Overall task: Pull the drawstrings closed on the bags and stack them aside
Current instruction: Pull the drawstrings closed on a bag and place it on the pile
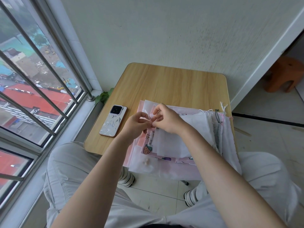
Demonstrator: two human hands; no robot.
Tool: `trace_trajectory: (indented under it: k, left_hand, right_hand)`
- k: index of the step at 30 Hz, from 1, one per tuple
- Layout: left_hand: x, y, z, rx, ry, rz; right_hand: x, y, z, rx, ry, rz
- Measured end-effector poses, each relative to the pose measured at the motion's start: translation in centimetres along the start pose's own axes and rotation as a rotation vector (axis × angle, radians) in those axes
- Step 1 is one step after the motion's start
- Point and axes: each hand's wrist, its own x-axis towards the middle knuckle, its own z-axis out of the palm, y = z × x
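1. Two hands met over the left end of a pile of bags (172, 142) that lay on the small wooden table (164, 83), the pile's near edge overhanging it.
2. The left hand (136, 123) and right hand (167, 119) each pinched the white drawstring (146, 112) at a small bag's mouth, fingers curled.
3. Thin, soft, nearly weightless fabric would likely crumple and slide; the cord looked fine and slippery.
4. Best hold, I judged: cord ends near the channel, the other fingers bracing the gathered mouth.
5. A phone (113, 120) lay just left of the pile.
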Motion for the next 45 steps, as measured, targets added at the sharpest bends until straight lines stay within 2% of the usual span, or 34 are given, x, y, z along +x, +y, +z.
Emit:
trace_trajectory:
  k: [5,10,17,27,31,39,45]
  left_hand:
    - [0.4,-0.3,-0.3,0.053,-0.009,0.055]
    - [0.3,-0.4,-0.1,-0.044,0.039,-0.044]
    - [0.2,-0.5,-0.7,-0.235,-0.01,-0.141]
    - [0.3,0.0,-1.1,-0.235,-0.058,-0.159]
    - [0.1,0.4,-0.9,-0.242,-0.021,-0.166]
    - [0.5,0.5,-0.9,0.106,0.033,-0.101]
    - [0.3,1.7,-0.4,0.279,0.028,-0.077]
  right_hand:
    - [0.0,-0.2,-0.2,-0.024,0.01,-0.033]
    - [0.0,-0.4,-0.4,-0.073,0.038,-0.064]
    - [-0.1,-0.3,-0.4,-0.071,0.051,-0.107]
    - [0.2,-0.2,0.1,-0.11,0.112,-0.12]
    - [0.2,-0.1,0.2,-0.127,0.164,-0.121]
    - [0.3,-0.1,0.0,-0.137,0.201,-0.121]
    - [0.3,-0.3,-0.1,-0.157,0.21,-0.116]
